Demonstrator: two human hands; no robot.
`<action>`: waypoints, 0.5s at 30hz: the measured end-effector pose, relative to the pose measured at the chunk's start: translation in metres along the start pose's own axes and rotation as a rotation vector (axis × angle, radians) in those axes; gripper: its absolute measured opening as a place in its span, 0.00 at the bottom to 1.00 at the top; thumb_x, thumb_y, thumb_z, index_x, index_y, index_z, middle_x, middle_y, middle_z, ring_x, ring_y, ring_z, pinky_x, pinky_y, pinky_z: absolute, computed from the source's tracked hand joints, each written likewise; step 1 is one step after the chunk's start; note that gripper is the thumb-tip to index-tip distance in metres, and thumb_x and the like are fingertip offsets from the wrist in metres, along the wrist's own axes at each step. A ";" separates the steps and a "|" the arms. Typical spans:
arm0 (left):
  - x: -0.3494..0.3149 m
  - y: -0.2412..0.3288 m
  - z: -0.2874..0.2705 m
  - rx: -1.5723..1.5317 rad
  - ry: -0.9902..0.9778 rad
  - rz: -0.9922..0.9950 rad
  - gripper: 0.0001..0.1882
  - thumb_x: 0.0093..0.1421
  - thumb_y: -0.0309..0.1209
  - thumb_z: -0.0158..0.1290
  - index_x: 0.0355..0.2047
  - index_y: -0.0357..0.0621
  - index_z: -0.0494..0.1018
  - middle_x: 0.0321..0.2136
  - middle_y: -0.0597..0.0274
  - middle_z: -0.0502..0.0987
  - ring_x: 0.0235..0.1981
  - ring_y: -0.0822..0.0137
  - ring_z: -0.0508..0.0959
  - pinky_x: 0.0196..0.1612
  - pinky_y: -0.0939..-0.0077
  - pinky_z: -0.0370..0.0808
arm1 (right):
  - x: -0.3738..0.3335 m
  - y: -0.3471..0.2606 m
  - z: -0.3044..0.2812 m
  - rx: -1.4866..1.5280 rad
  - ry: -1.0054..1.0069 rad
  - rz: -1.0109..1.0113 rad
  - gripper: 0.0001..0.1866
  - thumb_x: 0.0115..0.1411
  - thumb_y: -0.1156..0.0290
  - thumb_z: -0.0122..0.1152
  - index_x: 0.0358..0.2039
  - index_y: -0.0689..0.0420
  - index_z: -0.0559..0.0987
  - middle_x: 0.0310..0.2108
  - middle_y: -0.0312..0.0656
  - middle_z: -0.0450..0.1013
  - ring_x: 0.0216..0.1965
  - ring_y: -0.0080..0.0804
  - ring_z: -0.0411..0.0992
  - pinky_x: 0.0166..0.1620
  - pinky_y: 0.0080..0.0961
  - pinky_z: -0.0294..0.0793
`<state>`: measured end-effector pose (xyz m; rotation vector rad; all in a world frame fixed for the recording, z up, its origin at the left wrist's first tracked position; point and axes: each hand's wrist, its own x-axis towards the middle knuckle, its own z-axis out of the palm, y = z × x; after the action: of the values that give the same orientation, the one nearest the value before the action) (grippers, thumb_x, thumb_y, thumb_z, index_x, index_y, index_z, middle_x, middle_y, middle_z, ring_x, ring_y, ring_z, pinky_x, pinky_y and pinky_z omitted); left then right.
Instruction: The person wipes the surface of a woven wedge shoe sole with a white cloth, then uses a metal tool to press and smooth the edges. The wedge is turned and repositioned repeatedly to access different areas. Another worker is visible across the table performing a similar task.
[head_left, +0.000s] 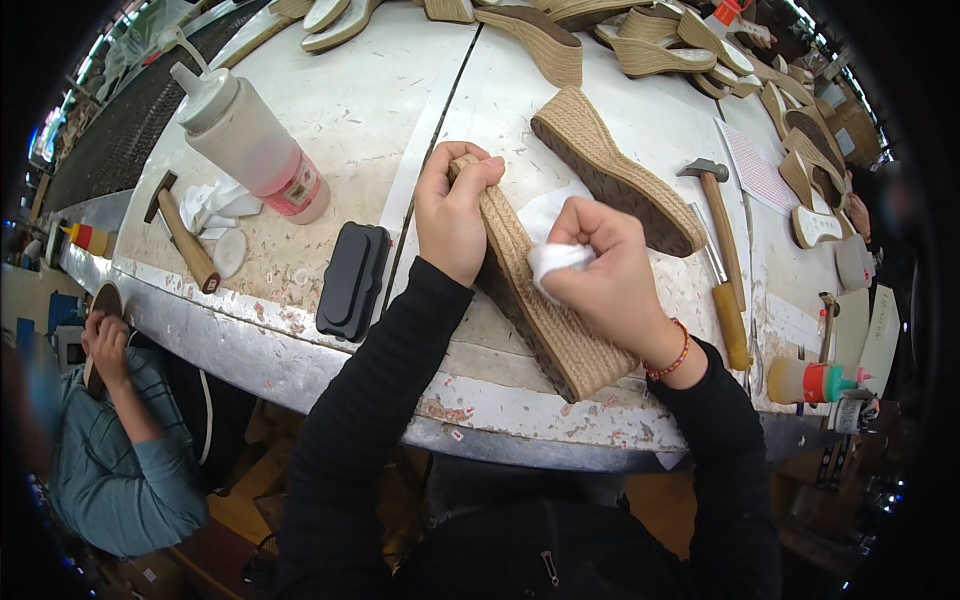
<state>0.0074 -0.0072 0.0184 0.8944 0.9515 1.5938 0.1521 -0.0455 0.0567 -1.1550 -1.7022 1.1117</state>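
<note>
one wedge sole (575,345) between our two grips

we have the woven tan wedge sole slanting in front of us at the near edge of the bench (350,110), its narrow end up and away, its thick end toward us on the right. our left hand (458,215) is wrapped around the narrow end, thumb laid over the top. our right hand (605,275) is clenched on a white cloth (560,265) and sets it against the braided side; a red bracelet (675,355) circles that wrist.

just beyond, we see a second wedge (625,175) lying on the bench, and past it a pile of similar wedges (655,45) along the far side. right of the second wedge lie a hammer (725,235) and, just beside it, a tool with a yellow handle (732,325). to our left, near our forearm, sits a black case (353,280); farther left stands a squeeze bottle (250,140) with pink liquid in it, near another hammer (185,235) and some crumpled white material (215,205), paper or fabric, we cannot tell which. at far left, a co-worker (130,440) in a blue-green top holds a sole (93,375).
</note>
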 end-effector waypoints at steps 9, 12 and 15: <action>0.000 0.000 -0.002 0.087 -0.039 -0.001 0.08 0.55 0.30 0.48 0.33 0.39 0.68 0.25 0.64 0.71 0.30 0.75 0.67 0.37 0.84 0.62 | -0.003 0.002 -0.003 -0.105 -0.055 -0.021 0.09 0.40 0.79 0.60 0.16 0.59 0.67 0.16 0.29 0.65 0.20 0.12 0.60 0.24 0.13 0.59; -0.001 0.000 -0.002 0.083 -0.021 0.011 0.07 0.54 0.29 0.48 0.31 0.39 0.68 0.24 0.65 0.70 0.29 0.76 0.67 0.36 0.84 0.62 | 0.001 0.000 0.003 -0.033 -0.004 -0.044 0.09 0.40 0.79 0.60 0.16 0.59 0.67 0.16 0.29 0.64 0.20 0.12 0.60 0.24 0.13 0.58; 0.000 0.002 -0.002 0.048 0.010 -0.002 0.04 0.53 0.26 0.50 0.28 0.38 0.67 0.23 0.67 0.69 0.27 0.77 0.66 0.33 0.84 0.64 | 0.000 0.000 0.000 -0.100 -0.042 -0.041 0.09 0.40 0.79 0.60 0.16 0.59 0.67 0.16 0.29 0.65 0.20 0.12 0.60 0.24 0.13 0.58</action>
<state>0.0050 -0.0079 0.0193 0.9185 1.0014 1.5806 0.1526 -0.0458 0.0563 -1.1601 -1.8237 1.0421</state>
